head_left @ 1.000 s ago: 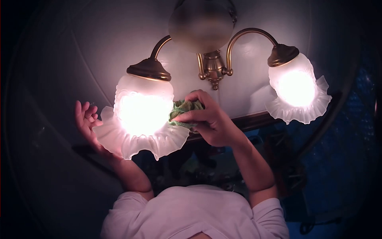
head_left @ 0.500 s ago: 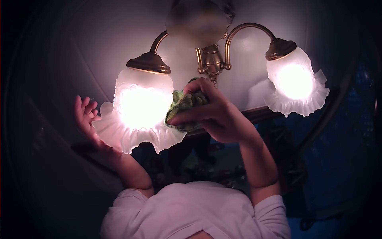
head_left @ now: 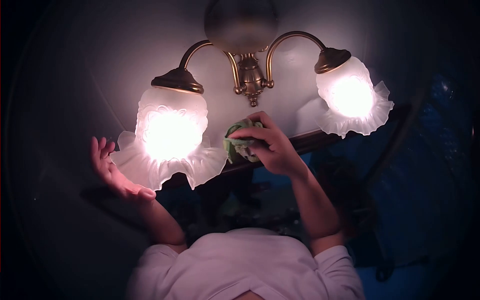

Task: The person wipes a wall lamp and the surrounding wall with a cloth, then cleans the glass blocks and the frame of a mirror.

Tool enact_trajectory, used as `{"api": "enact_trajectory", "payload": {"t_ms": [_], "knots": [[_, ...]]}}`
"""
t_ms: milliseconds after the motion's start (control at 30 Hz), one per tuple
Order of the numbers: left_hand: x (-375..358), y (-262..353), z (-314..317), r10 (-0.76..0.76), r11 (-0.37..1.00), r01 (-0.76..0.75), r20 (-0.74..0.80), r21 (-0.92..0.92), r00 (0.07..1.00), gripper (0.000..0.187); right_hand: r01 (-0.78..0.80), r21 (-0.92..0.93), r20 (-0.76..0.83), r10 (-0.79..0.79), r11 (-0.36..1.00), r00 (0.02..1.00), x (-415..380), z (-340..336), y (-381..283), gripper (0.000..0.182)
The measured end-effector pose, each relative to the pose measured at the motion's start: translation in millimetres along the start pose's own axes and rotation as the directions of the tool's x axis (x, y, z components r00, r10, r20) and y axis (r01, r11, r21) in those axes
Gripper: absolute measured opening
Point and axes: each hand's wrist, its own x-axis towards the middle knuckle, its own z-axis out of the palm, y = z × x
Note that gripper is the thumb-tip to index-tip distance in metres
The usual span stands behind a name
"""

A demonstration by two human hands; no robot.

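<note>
A lit, frosted glass lampshade (head_left: 172, 132) with a ruffled rim hangs from the left arm of a brass wall lamp (head_left: 251, 77). My left hand (head_left: 117, 172) is open at the left side of that shade, palm turned toward the ruffle and fingers spread upward, partly behind the glass. Bunched in my right hand (head_left: 275, 150) is a green cloth (head_left: 240, 142), gripped between thumb and fingers. A narrow gap separates the cloth from the shade's right edge.
A second lit shade (head_left: 351, 97) hangs from the lamp's right arm. A blurred round shape (head_left: 241, 25) covers the lamp's top. Behind my right hand runs a dark frame edge (head_left: 312, 142) along the pale wall. Dark, bluish surroundings lie below and to the right.
My right hand and the cloth have come away from the left shade, leaving a gap. My left hand has dropped slightly along the ruffle. The view has shifted a little.
</note>
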Motion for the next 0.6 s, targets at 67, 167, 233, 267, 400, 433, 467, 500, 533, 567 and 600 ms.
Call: {"api": "enact_trajectory", "payload": {"t_ms": [67,167,233,267,400,433,467,500,533,567,600], "knots": [[-28.7,6.4,1.6,0.019,0.992,-0.048,-0.241,-0.115,0.970,0.075,-0.126,0.299,-0.119,0.168,0.946,0.979,-19.5,-1.6,9.5,0.028],[-74.0,43.9,10.6,0.214,0.858,-0.332,-0.314,-0.391,0.925,0.031,-0.257,0.680,-0.162,0.483,0.686,0.860,-48.9,1.6,19.3,0.027],[-90.7,70.4,13.6,0.307,0.791,-0.142,0.185,-0.596,0.933,0.028,-0.202,0.805,-0.173,0.546,0.557,0.819,-57.6,3.8,15.8,0.031],[-89.4,80.6,17.4,0.335,0.804,-0.010,0.439,-0.595,0.834,0.031,-0.169,0.858,-0.169,0.578,0.484,0.798,-61.3,5.9,14.2,0.034],[-91.3,99.3,63.7,0.057,0.840,0.244,0.526,-0.484,0.849,0.047,-0.017,0.931,-0.173,0.478,0.366,0.861,-79.3,14.1,24.8,0.054],[-88.8,100.7,70.2,0.044,0.806,0.282,0.528,-0.520,0.848,0.040,-0.064,0.898,-0.174,0.486,0.435,0.857,-81.5,13.9,23.7,0.050],[-88.6,99.3,72.4,-0.005,0.757,0.379,0.575,-0.532,0.818,0.035,-0.112,0.858,-0.177,0.493,0.501,0.852,-84.0,12.8,22.0,0.047],[-89.0,97.5,74.0,-0.048,0.698,0.472,0.623,-0.538,0.781,0.031,-0.158,0.811,-0.181,0.500,0.563,0.847,-86.4,11.2,19.8,0.044],[-88.4,96.0,77.3,-0.083,0.632,0.558,0.669,-0.539,0.739,0.027,-0.203,0.757,-0.189,0.505,0.621,0.842,-88.4,9.3,17.5,0.043],[-83.5,97.4,83.2,-0.172,0.531,0.613,0.634,-0.585,0.754,0.015,-0.232,0.798,-0.166,0.573,0.556,0.802,-89.1,6.5,14.2,0.040],[-81.6,95.3,87.8,-0.222,0.416,0.706,0.689,-0.573,0.690,0.012,-0.277,0.696,-0.196,0.546,0.662,0.814,-92.3,2.5,17.7,0.041]]}}
